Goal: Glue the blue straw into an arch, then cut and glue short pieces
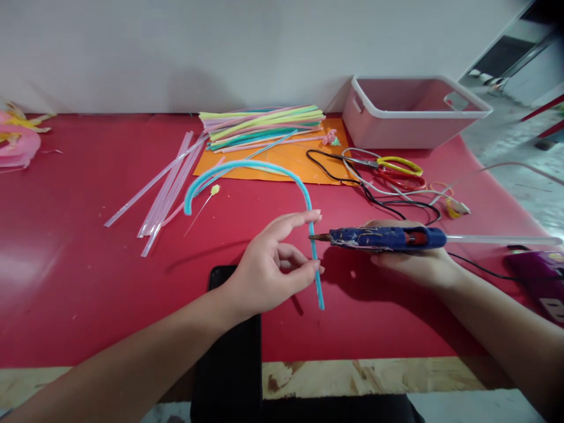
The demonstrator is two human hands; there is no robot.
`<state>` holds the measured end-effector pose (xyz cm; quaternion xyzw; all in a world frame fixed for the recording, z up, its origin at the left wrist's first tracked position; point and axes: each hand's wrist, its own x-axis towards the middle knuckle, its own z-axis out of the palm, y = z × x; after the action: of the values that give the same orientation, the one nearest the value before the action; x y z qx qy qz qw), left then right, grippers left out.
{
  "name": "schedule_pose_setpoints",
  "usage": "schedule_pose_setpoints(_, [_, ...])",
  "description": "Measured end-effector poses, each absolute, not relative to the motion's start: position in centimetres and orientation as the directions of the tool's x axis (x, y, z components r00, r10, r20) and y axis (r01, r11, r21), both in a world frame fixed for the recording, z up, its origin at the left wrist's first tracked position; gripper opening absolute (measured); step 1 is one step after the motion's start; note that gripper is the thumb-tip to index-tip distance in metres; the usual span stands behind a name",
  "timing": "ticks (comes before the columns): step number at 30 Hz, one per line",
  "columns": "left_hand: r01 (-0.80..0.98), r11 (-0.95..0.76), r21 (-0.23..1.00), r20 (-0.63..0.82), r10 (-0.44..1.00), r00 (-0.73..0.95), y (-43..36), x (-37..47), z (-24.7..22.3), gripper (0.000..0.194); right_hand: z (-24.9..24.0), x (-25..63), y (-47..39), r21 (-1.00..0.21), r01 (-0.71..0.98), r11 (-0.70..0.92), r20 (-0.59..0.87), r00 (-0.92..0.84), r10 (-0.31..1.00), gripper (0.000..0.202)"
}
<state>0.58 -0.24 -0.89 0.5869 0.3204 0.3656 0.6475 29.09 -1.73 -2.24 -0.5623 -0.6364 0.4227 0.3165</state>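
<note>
My left hand (273,264) pinches a light-blue pipe cleaner (304,191) near its lower end, with the index finger higher up along it. From there the pipe cleaner arches up and over to the left in a hook shape. Wrapped round a blue glue gun (379,238), my right hand (409,264) keeps it pointing left. The gun's nozzle tip meets or nearly meets the pipe cleaner between my left fingers; exact contact I cannot tell. A clear glue stick (497,239) sticks out of the gun's back end.
Pipe cleaners (264,126) lie bundled on an orange envelope (282,166). Pink glue sticks (170,182) and a yellow-tipped wire (214,190) are at left. Scissors (399,167) and tangled cables (383,202) lie before a pink bin (400,130). A black phone-like slab (229,364) overhangs the front edge.
</note>
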Motion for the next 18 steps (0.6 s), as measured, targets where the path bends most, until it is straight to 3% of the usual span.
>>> schedule_pose_setpoints(14, [-0.051, 0.03, 0.998, 0.002, 0.848, 0.53, -0.3, 0.65, -0.68, 0.059, -2.28, 28.52, -2.03, -0.913, 0.388, -0.123, -0.12, 0.032, 0.992, 0.034])
schedule_pose_setpoints(18, [-0.037, 0.035, 0.999, -0.01, 0.846, 0.533, -0.27, 0.66, -0.59, 0.059, -2.48, 28.71, -2.03, -0.918, 0.384, -0.1, -0.104, 0.01, 0.995, 0.029])
